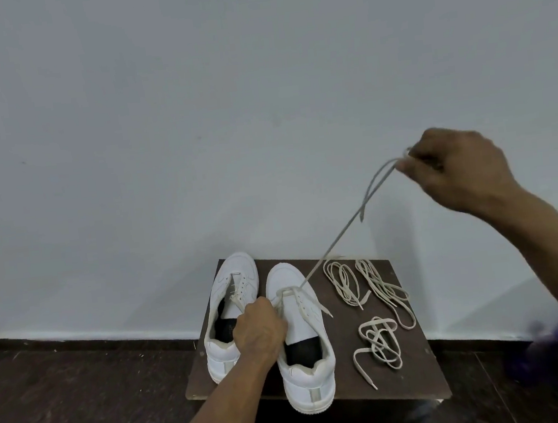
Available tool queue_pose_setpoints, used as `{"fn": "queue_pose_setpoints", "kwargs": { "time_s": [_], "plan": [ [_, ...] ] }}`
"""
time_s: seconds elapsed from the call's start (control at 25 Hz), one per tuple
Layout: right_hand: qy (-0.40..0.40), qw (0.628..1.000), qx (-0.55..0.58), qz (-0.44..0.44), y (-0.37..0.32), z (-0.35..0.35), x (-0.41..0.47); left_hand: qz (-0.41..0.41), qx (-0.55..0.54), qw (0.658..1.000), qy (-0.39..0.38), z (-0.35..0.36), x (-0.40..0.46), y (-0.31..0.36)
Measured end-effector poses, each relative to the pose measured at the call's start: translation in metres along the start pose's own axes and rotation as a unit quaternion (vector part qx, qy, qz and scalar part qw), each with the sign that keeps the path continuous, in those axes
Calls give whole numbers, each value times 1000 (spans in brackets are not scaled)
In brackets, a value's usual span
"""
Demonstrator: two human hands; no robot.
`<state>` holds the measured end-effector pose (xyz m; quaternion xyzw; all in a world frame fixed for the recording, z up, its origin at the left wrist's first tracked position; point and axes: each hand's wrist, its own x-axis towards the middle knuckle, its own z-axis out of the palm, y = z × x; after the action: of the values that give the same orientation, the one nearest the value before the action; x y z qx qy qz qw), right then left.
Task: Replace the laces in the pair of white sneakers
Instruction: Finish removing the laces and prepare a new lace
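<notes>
My right hand [459, 168] pinches a lace [338, 236] high before the pale wall [190, 100]. My left hand [259, 330] grips a sneaker [301, 340] on the dark bench [422, 378], loose laces [373, 304] to its right.

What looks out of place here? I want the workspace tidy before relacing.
Nothing damaged or spilled. The right sneaker overhangs the front edge of the small table, heel past it. Three loose laces lie tangled beside it.

No text, label, brand or number can be read — the dark insole [223, 328] of the left sneaker [228, 315] bears a mark, too blurred to make out.
</notes>
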<state>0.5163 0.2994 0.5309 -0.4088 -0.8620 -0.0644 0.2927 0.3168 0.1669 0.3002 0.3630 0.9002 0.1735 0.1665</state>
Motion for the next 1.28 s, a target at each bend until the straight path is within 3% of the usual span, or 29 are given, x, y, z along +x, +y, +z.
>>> {"fn": "queue_pose_setpoints", "kwargs": {
  "time_s": [0.08, 0.16, 0.28, 0.36, 0.4, 0.44, 0.48, 0.56, 0.6, 0.64, 0.76, 1.0, 1.12, 1.2, 1.28],
  "plan": [
    [49, 979, 197, -26, -4, -1, 1, 3, 8, 1000, -1, -1, 0, 1],
    [10, 908, 418, 5, -17, 30, -4, 5, 13, 1000, -5, -2, 0, 1],
    [-87, 711, 674, 181, -42, 109, -25, 10, 24, 1000, -4, -2, 2, -1],
    [-127, 569, 749, 316, -54, 156, -42, 11, 31, 999, -5, 0, 4, -3],
    [-124, 533, 750, 371, -59, 176, -51, 13, 32, 999, -6, 1, 4, -4],
    [-117, 548, 721, 406, -62, 193, -60, 15, 34, 999, -7, 2, 5, -4],
    [-117, 616, 658, 416, -63, 207, -69, 18, 37, 999, -7, 2, 5, -3],
    [-160, 820, 430, 343, -57, 235, -87, 29, 45, 999, -6, 3, 5, -1],
    [-205, 883, 307, 291, -53, 245, -95, 33, 47, 998, -5, 3, 5, 1],
    [-253, 908, 221, 252, -51, 251, -103, 37, 49, 998, -4, 3, 5, 1],
    [-337, 901, 177, 208, -44, 261, -112, 42, 52, 998, 4, 3, 5, 2],
    [-321, 932, 107, 129, -53, 266, -99, 40, 57, 998, 6, 3, 4, 3],
    [-350, 926, 74, 120, -61, 269, -99, 40, 62, 997, 1, 3, 4, 2],
    [-351, 893, 217, 180, -60, 267, -97, 43, 66, 997, 1, 3, 4, 1],
    [-301, 801, 419, 304, -56, 248, -91, 47, 69, 997, 1, 5, 5, 2]
  ]
}}
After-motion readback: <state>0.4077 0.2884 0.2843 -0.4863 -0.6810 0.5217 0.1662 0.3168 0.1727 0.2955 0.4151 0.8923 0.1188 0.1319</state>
